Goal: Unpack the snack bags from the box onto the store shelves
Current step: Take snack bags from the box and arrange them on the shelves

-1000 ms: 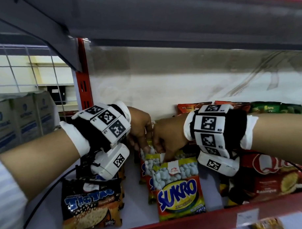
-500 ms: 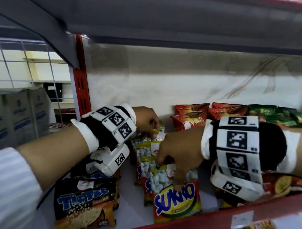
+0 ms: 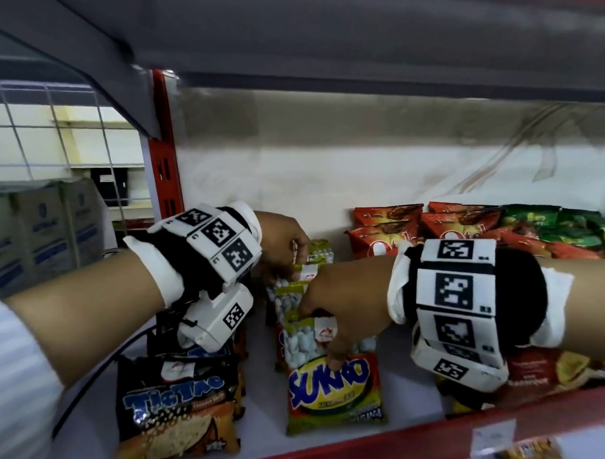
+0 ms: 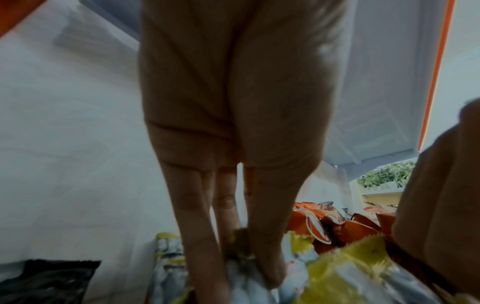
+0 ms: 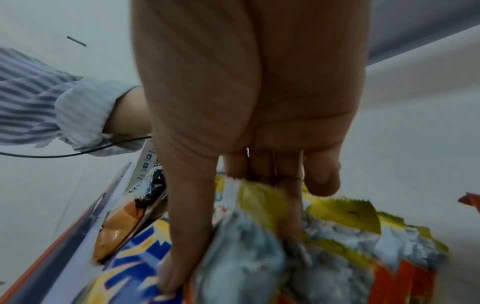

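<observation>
head view only gives us knuckles, but our right wrist cam shows the right hand [image 5: 246, 123] pinching the front sukro bag [image 3: 334, 389] on the shelf [image 3: 370, 443], thumb on its face, fingers behind its top. left wrist cam has the left hand [image 4: 233, 123] with fingertips pinching the rear sukro bag [image 3: 321, 254]. since a second ago our right hand's slid forward, away from the left.
</observation>
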Tool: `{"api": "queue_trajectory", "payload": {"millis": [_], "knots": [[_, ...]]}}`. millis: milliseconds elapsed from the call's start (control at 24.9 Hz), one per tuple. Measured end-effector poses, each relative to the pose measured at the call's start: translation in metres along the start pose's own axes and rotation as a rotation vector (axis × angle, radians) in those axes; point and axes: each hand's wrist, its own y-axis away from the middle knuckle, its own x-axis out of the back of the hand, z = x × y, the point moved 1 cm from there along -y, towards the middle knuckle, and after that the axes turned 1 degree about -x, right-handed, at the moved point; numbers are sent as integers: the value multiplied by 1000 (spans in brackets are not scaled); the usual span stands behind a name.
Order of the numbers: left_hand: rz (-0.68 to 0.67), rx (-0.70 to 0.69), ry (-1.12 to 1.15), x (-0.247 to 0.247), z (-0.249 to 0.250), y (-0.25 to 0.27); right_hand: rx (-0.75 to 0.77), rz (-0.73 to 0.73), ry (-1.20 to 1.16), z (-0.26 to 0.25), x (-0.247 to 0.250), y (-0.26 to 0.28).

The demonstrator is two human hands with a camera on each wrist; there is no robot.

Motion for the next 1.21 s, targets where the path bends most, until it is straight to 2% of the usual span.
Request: {"api": "queue_trajectory", "payload": {"millis": [241,322,402,483,603,724,845,965,1046,1126,1207], "knots": [[94,-33,112,18,-4,17,-44,-89,9,9,5,20],[54,-87,95,21,1,25,-61,-99,33,11,1,24],[-79,-103,92,16,10,32,-68,-80,-11,13,-3,28],[-147,-91,-2,5,20,33,-82,-54,-66,13,-9,32],[-117,-91,-166,-9,32,25,-83,-14,3,5,-15,30],[-40,-117,-229,-8,38,20,-96,96,27,4,-18,22],[-5,-71,-200,3,32,19,-106,141,37,4,-18,17],[85,-13,-109,18,19,20,-108,15,-34,2,-17,21],[148,14,-75,24,12,19,-122,-53,-200,12,-3,29],[144,58,-32,24,3,17,-179,-3,-330,32,17,31],[103,136,-21,18,-5,15,-262,92,-284,57,30,24]]}}
